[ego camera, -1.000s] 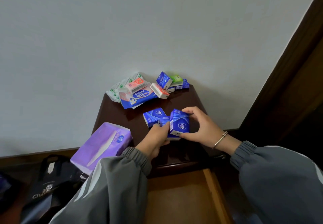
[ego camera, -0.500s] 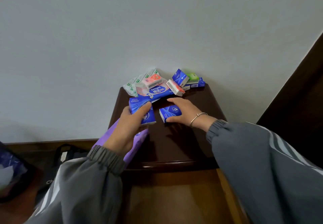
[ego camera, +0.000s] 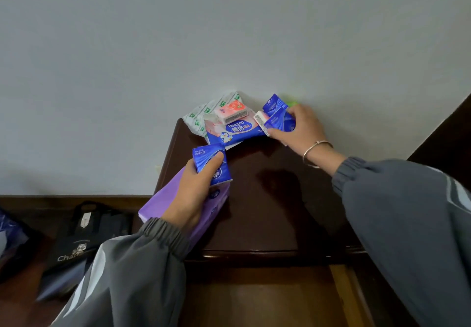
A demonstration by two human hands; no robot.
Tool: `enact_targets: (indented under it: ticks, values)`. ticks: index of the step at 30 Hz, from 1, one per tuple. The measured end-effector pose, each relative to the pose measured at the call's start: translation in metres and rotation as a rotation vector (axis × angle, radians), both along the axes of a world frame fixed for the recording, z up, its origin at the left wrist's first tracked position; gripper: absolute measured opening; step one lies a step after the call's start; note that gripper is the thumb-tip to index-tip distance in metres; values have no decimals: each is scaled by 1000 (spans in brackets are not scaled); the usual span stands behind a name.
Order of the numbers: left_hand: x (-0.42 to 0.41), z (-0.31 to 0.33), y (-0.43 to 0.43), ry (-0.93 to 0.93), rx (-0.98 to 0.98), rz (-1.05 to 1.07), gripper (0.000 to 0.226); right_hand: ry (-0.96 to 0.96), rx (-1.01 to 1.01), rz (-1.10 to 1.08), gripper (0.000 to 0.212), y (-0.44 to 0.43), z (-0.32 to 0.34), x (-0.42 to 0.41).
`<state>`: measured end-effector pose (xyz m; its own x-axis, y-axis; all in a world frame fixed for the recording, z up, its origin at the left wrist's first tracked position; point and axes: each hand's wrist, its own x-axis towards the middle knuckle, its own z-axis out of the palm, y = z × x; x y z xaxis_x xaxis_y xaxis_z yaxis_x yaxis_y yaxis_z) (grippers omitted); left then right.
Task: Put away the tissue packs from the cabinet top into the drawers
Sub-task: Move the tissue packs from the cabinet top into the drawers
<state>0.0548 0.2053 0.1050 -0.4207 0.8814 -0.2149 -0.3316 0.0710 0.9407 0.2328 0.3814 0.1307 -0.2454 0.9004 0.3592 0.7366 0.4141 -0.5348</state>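
My left hand grips small blue tissue packs above the left side of the dark wooden cabinet top. Under that hand lies a large purple tissue pack. My right hand has reached to the pile at the back by the wall and is closed on a small blue pack. The pile holds a wide blue-and-pink pack with a penguin, a pink pack, a white-and-green pack, another blue pack and a green one, mostly hidden. An open drawer shows below the cabinet front.
A grey wall rises behind the cabinet. A black bag with white lettering sits on the floor to the left. Dark wooden furniture stands at the right edge.
My right hand moved from the middle of the cabinet top back to the pile, carrying the blue pack it had taken. My left hand holds its packs roughly where it was.
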Motion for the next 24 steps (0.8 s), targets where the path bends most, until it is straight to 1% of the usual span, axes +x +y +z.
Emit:
enact_targets:
  ticks: [1,3,6,10,12,14,18,21,23,24]
  values:
    - [1,-3,2,9,3,-6,45,23,8,-63,62,14,7,-5]
    - [5,-7,4,64,9,-8,41,32,-35,-139,66,42,19,-17]
    - [7,-13,8,153,32,1,34,-20,-156,-149,73,73,23,-35]
    - [8,-18,13,192,52,-7,35,-81,-298,-159,80,87,15,-50]
    - [8,-19,14,198,56,-3,35,-91,-300,-203,84,88,9,-54]
    - [8,-21,15,195,56,4,35,-62,-270,-240,82,89,3,-54]
    - [6,-22,14,182,68,3,38,121,-243,-256,70,83,2,-46]
    - [8,-19,12,166,70,4,37,405,-230,-246,65,68,15,-35]
    - [9,-14,11,135,64,7,37,591,-260,-195,63,47,31,-25]
    - [11,-10,10,105,60,12,36,649,-271,-151,62,34,38,-20]
